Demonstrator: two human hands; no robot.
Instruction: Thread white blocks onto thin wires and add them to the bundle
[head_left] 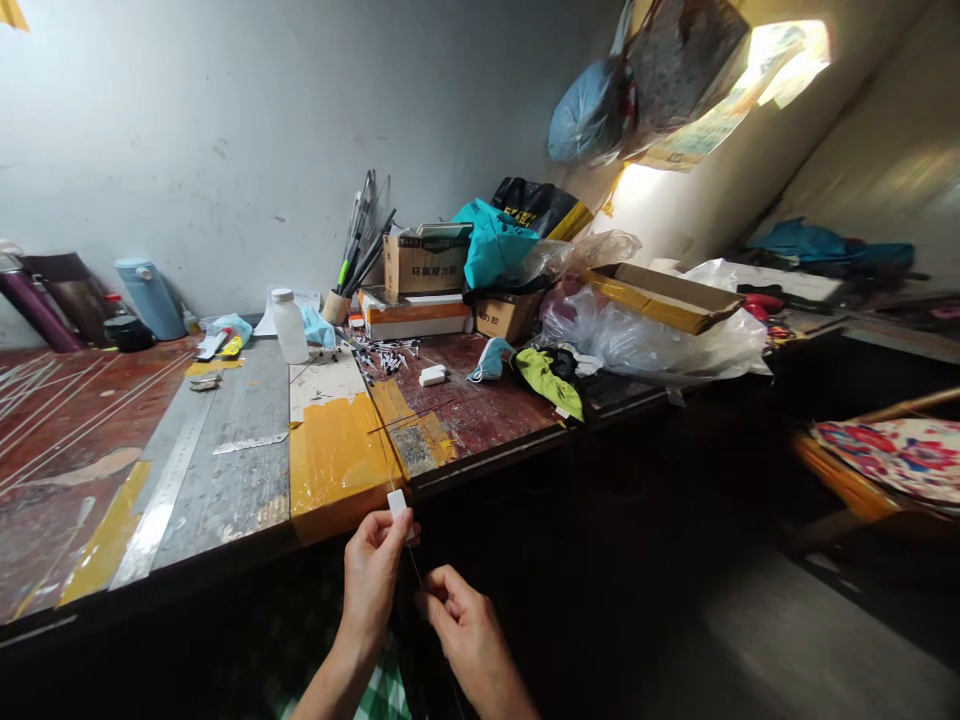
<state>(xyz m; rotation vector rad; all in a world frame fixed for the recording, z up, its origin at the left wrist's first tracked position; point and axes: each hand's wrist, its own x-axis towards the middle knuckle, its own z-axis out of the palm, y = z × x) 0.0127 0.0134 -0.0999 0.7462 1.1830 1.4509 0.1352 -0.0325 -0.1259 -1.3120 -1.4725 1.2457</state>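
My left hand (373, 572) pinches a small white block (397, 502) at the front edge of the workbench (225, 470). A thin dark rod (413, 565) runs down from the block between my hands. My right hand (463, 622) sits just below and right of the left, fingers closed around the lower part of that rod. Both hands hover in front of the bench edge, over the yellow-taped patch (334, 460).
A long metal ruler (169, 480) lies on the bench's left part. Farther back stand a white bottle (289, 325), a cup of rods (337, 305), cardboard boxes (424, 265), plastic bags (637, 335) and a blue flask (150, 297). A chair with a floral cushion (892, 455) is at right.
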